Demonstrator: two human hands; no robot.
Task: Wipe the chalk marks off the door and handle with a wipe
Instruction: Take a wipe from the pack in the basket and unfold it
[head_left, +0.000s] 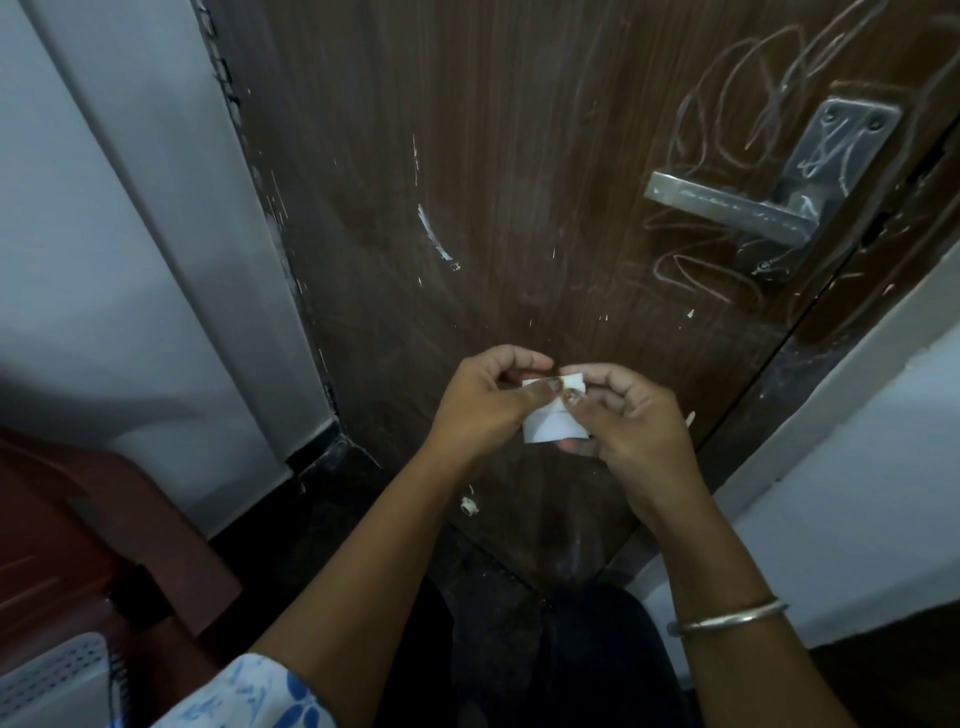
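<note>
A dark brown wooden door fills the middle of the head view. White chalk scribbles cover its upper right, around and over the metal lever handle and its plate. A small folded white wipe is held in front of the door's lower part. My left hand pinches its top edge from the left. My right hand pinches it from the right, thumbs almost touching. Both hands are well below and left of the handle.
A grey wall runs along the left, with a reddish-brown plastic chair and a white perforated object at the lower left. A pale wall stands to the right of the door frame. The floor is dark.
</note>
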